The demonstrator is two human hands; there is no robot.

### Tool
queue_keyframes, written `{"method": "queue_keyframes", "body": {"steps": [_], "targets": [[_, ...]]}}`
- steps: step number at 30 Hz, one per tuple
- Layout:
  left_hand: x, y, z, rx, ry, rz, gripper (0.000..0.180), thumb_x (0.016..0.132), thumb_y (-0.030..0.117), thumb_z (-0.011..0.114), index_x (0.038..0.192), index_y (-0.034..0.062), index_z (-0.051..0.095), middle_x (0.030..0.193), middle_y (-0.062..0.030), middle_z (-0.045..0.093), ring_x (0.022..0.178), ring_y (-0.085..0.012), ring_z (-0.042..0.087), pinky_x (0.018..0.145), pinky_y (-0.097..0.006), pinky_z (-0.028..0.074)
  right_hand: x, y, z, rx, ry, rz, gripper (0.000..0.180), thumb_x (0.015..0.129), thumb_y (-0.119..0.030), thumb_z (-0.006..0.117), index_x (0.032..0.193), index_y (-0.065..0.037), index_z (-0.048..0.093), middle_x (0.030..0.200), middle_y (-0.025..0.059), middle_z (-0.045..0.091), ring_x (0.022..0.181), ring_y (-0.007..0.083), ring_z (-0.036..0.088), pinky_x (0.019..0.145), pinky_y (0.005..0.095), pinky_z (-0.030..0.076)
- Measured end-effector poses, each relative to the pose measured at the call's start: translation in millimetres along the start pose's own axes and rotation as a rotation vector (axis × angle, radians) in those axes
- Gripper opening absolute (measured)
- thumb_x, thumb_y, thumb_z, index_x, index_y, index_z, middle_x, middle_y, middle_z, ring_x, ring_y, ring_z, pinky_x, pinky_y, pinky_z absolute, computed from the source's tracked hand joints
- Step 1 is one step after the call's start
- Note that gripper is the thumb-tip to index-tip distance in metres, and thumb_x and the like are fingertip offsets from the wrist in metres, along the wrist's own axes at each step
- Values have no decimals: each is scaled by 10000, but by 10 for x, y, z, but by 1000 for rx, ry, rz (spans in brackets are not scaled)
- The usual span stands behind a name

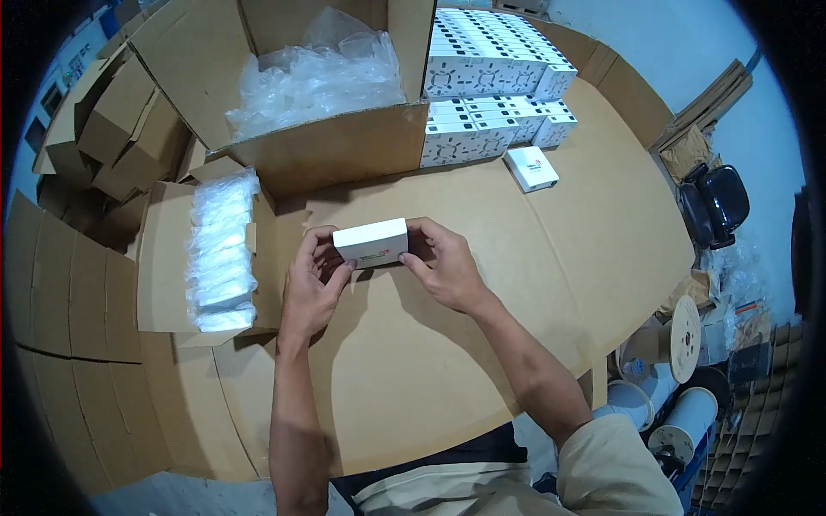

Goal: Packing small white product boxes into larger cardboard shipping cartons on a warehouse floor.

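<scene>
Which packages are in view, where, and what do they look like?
Small white box: rectangular, small red mark on its front, held between left hand and right hand.
Lone white box: flat on the cardboard-covered table, right of centre.
Stacked white boxes: neat rows, dark patterned ends, far side.
Large brown carton: open, clear plastic inside.
Open carton tray: left, holding plastic-wrapped white items.

One view only — a head-worn fisheye looked steeply down from close above the cardboard-covered table [516, 284], facing away from the person (edges bent toward the rim) — stacked white boxes [490, 86] far, forearms near.
</scene>
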State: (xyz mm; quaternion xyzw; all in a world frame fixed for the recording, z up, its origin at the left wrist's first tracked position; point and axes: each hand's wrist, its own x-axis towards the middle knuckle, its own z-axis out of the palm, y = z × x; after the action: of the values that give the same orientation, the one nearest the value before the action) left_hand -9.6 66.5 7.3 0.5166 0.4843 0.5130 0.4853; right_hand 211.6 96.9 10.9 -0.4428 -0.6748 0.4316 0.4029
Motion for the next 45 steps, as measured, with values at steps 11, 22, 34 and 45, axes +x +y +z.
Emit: {"method": "queue_keyframes", "body": {"steps": [11, 22, 34, 45], "targets": [[-16, -47, -38, 68, -60, -9, 424, 890, -81, 708, 1261, 10, 525, 1169, -102, 662, 1138, -170, 643, 1038, -328, 512, -12, 14, -67, -73, -50, -11, 315, 874, 59, 678, 1179, 24, 609, 1058, 187, 715, 977, 325, 716, 881, 407, 566], [-183, 302, -27, 335, 7, 139, 846, 727, 63, 892, 1432, 52, 426, 1450, -108, 511, 1379, -243, 481, 1185, -394, 348, 17, 16, -229, -182, -129, -93, 518, 803, 94, 579, 1314, 20, 545, 1311, 192, 598, 1254, 318, 616, 1078, 404, 509], [961, 1570, -222, 631, 380, 443, 190, 938, 94, 689, 1075, -32, 649, 1032, -168, 710, 948, -290, 704, 861, -398, 549, -146, 206, -267, -589, -22, -347, 356, 787, -29, 659, 1139, -63, 621, 1318, 135, 589, 1283, 361, 531, 1092, 491, 418], [2709, 2080, -899, 1427, -575, -94, 434, 782, 172, 839, 1197, 84, 743, 1127, -94, 765, 1046, -245, 717, 911, -396, 576, -190, 164, -309, -603, -11, -298, 465, 769, -50, 665, 1231, -21, 626, 1332, 134, 608, 1297, 348, 540, 1112, 490, 409]]}}
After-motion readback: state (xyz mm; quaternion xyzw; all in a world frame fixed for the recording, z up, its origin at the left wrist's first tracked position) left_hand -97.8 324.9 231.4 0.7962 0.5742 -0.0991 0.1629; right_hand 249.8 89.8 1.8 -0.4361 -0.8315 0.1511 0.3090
